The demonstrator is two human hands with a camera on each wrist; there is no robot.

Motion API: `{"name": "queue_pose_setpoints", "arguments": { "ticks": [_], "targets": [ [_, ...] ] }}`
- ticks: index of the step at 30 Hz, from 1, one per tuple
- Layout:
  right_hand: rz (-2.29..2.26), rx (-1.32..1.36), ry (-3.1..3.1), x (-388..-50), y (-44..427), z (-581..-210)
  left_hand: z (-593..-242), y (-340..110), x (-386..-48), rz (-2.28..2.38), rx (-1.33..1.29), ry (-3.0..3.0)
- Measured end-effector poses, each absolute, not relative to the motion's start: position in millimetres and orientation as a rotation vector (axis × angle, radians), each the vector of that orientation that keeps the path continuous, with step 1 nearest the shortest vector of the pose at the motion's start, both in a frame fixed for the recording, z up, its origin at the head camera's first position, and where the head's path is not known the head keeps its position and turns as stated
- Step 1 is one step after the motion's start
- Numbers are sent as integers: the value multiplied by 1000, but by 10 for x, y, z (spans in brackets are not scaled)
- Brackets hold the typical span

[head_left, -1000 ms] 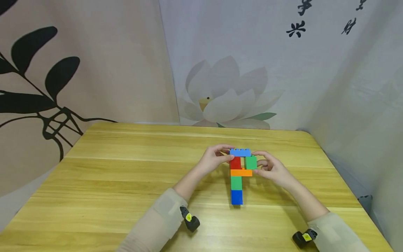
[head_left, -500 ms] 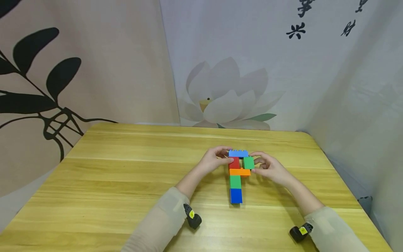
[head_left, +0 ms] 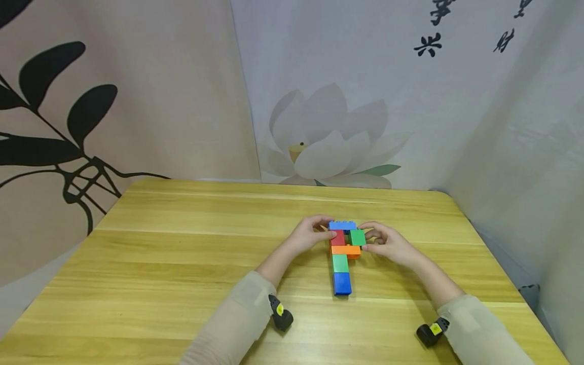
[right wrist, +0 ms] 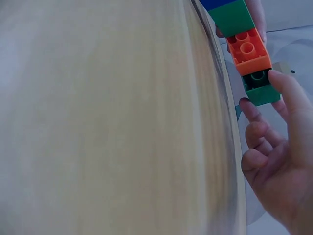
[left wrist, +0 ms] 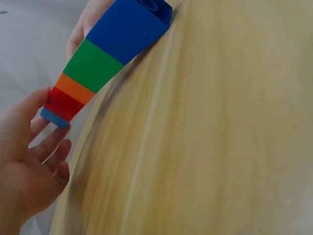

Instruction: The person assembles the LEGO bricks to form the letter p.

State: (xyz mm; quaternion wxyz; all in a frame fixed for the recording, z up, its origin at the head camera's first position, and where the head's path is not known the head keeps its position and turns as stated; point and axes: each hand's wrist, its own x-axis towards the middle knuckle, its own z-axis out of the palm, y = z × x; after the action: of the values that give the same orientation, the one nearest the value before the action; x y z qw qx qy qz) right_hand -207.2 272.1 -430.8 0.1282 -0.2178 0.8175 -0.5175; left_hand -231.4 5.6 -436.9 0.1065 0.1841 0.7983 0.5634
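A tower of toy building blocks stands between my hands in the head view. From the near end it runs dark blue block (head_left: 342,284), green block (head_left: 339,263), orange block (head_left: 345,250), red block (head_left: 338,239) and light blue block (head_left: 342,225). A second green block (head_left: 358,238) sits beside the red one, a gap between them. My left hand (head_left: 307,235) pinches the red and light blue end, thumb on the red block. On the other side, my right hand (head_left: 390,243) pinches the second green block (right wrist: 264,94). The left wrist view shows the dark blue block's hollow underside.
The wooden table (head_left: 182,263) extends around the blocks. Behind it hangs a pale cloth (head_left: 191,101) printed with leaves, a flower and characters. A black wrist camera (head_left: 281,313) is worn on the left sleeve, another camera (head_left: 432,332) on the right.
The blocks and both hands have shifted slightly left, and the tower's far end sits a little lower in view. More of the orange block's underside shows. Both grips stay the same.
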Motion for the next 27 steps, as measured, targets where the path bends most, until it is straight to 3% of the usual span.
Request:
{"name": "queue_pose_setpoints", "arguments": {
  "ticks": [27],
  "targets": [
    [-1302,-591,2509,-2093,2711,-4390,-4493,103,-2316,1479,622,2485]
  ]
}}
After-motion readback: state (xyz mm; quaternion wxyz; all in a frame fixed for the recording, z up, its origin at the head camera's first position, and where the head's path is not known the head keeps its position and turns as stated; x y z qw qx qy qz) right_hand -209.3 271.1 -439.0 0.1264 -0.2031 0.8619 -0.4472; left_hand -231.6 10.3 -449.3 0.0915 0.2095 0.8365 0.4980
